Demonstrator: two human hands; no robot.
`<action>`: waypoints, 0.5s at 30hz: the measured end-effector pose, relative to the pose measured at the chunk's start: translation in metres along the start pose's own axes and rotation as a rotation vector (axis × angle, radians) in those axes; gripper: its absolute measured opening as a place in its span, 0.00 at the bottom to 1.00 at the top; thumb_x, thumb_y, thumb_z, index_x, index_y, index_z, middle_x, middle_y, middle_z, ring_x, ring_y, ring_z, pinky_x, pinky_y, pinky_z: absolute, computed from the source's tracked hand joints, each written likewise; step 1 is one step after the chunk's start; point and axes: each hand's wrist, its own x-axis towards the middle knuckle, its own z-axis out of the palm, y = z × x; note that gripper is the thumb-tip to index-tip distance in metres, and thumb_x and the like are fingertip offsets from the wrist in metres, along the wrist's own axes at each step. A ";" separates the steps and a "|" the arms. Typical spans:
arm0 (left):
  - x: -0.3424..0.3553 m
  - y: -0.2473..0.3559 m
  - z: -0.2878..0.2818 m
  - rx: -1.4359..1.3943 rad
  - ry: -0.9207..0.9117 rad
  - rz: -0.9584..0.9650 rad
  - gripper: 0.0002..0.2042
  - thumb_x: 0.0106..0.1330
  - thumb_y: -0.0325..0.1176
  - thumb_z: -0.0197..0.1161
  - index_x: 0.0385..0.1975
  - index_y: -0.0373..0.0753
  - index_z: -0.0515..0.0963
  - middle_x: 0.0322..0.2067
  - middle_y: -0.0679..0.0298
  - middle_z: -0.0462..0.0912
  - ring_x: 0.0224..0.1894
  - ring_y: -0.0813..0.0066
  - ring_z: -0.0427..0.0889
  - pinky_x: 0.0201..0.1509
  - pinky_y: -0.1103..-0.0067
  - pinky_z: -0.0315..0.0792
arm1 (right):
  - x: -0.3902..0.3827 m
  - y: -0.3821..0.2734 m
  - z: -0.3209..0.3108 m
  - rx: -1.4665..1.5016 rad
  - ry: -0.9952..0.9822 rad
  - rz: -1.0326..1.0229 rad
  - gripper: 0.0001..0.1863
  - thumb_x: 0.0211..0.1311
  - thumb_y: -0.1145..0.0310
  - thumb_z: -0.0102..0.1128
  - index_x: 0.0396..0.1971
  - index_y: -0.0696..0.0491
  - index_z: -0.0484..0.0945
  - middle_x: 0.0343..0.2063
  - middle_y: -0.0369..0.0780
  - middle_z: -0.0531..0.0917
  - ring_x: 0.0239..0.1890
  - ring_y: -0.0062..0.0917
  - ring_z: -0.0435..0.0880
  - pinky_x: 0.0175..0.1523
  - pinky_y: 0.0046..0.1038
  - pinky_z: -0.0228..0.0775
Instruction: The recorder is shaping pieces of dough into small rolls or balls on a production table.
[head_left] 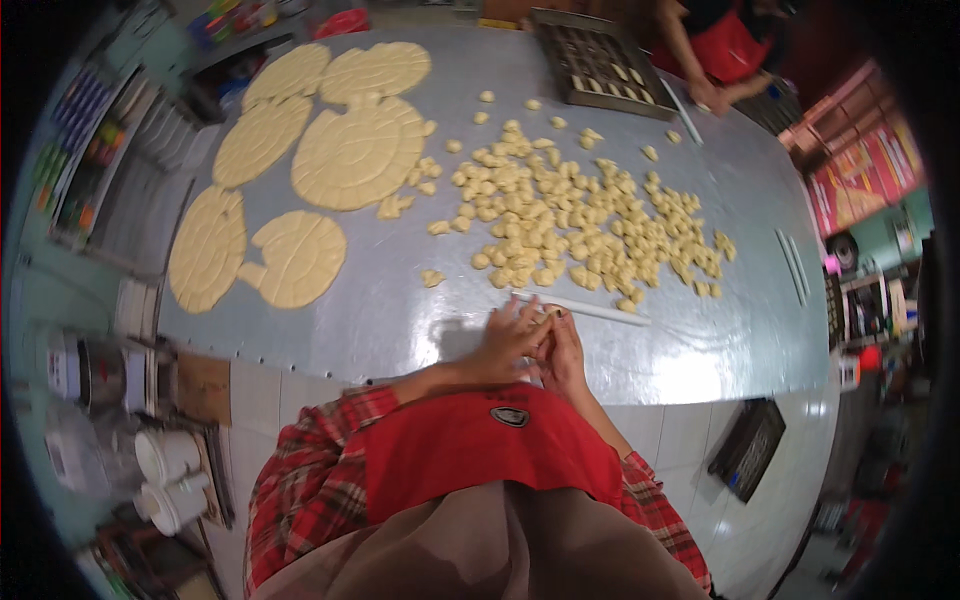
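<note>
My left hand (pixel 508 340) and my right hand (pixel 563 350) are pressed together above the near edge of the grey steel table (pixel 380 310), fingers curled around a small piece of pale dough (pixel 549 318) that is mostly hidden between them. Just beyond my fingertips lies a thin white rod (pixel 590 309). A wide scatter of small dough pieces (pixel 570 215) spreads across the table past the rod. Several flat round dough sheets (pixel 355 150) with spiral cut lines lie at the far left.
A dark baking tray (pixel 600 65) holding a few shaped pieces stands at the far edge, where another person in a red apron (pixel 725 50) works. Two more white rods (pixel 792 265) lie at the right. A dark tray (pixel 748 448) rests on the tiled floor.
</note>
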 end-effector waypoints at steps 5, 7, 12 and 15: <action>-0.023 -0.017 -0.054 -0.190 0.417 -0.059 0.35 0.58 0.48 0.59 0.62 0.41 0.56 0.65 0.50 0.48 0.66 0.47 0.46 0.65 0.57 0.46 | 0.051 -0.049 -0.072 -0.030 0.239 -0.280 0.16 0.68 0.55 0.37 0.40 0.51 0.70 0.30 0.34 0.76 0.26 0.19 0.73 0.27 0.21 0.65; -0.047 -0.061 -0.064 -0.416 0.548 -0.189 0.29 0.57 0.32 0.62 0.59 0.39 0.60 0.62 0.51 0.57 0.65 0.57 0.55 0.65 0.73 0.52 | 0.069 -0.105 -0.112 -0.313 0.302 -0.649 0.18 0.68 0.56 0.38 0.43 0.53 0.71 0.31 0.34 0.75 0.29 0.18 0.72 0.30 0.18 0.65; -0.126 -0.186 -0.109 0.055 1.115 -0.724 0.16 0.54 0.27 0.60 0.44 0.35 0.71 0.44 0.50 0.73 0.49 0.53 0.71 0.54 0.70 0.65 | 0.105 -0.201 -0.211 -1.215 0.371 -0.717 0.22 0.54 0.79 0.49 0.52 0.58 0.70 0.53 0.47 0.72 0.58 0.34 0.67 0.62 0.31 0.54; -0.205 -0.250 -0.137 0.377 1.190 -1.137 0.19 0.55 0.30 0.60 0.47 0.36 0.69 0.44 0.51 0.72 0.48 0.53 0.72 0.52 0.67 0.66 | 0.115 -0.176 -0.208 -1.469 0.449 -0.958 0.29 0.46 0.86 0.49 0.53 0.55 0.70 0.55 0.48 0.70 0.63 0.39 0.60 0.66 0.35 0.45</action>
